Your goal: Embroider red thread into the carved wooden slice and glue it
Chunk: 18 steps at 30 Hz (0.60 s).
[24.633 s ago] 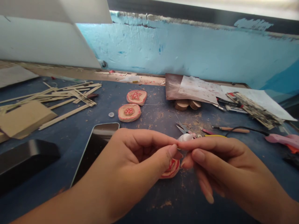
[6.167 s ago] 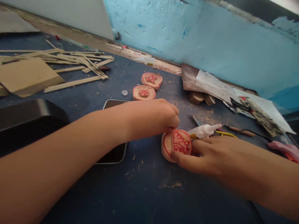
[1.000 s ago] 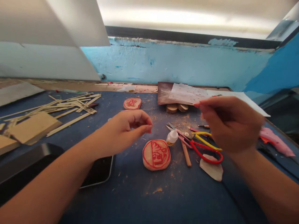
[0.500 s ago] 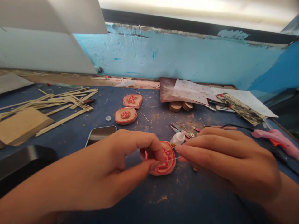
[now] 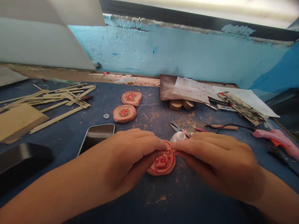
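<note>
A thin, pale, wire-like strand (image 5: pixel 170 149), likely light, bendable and best held near its ends, appears pinched between the closed fingertips of the left hand (image 5: pixel 130 155) and right hand (image 5: pixel 217 158). Beneath, a round, red-lined wooden slice (image 5: pixel 161 165), probably stiff, lies well in from the dark-blue surface's (image 5: pixel 187 202) back edge.

Thin strand (image 5: pixel 169 149), apparently over red-lined slice (image 5: pixel 162 165)

light: pale glare, top right | desk (image 5: pixel 187 202) foreground: dim | focus: soft | edges: wide-angle stretch
</note>
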{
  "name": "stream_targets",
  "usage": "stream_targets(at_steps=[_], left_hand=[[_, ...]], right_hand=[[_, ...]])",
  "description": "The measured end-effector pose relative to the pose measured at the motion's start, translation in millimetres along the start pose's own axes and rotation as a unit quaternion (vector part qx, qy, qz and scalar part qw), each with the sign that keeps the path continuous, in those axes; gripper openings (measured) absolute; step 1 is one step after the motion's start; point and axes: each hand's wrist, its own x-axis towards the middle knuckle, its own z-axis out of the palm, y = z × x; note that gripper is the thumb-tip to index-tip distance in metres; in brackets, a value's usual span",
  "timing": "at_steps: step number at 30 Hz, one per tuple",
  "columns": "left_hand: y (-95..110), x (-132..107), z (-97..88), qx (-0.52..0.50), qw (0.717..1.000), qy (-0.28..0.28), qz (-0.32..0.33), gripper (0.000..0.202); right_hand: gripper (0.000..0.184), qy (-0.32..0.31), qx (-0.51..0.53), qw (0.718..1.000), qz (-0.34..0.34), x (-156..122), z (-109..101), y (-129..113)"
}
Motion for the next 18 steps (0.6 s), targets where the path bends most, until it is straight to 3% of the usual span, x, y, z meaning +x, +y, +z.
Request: stream_targets(at_steps=[5, 18], left_hand=[[0.6, -4.3, -1.8, 0.009, 1.0, 0.007, 0.022, 0.023], [-1.0, -2.4, -7.0, -0.105, 0.993, -0.052, -0.023, 0.021]], right_hand=[[0.021, -0.002, 0.035, 0.999, 0.008, 1.3, -1.1, -1.2], [0.022, 0.001, 0.044, 0.999, -0.025, -1.5, -0.3, 0.3]])
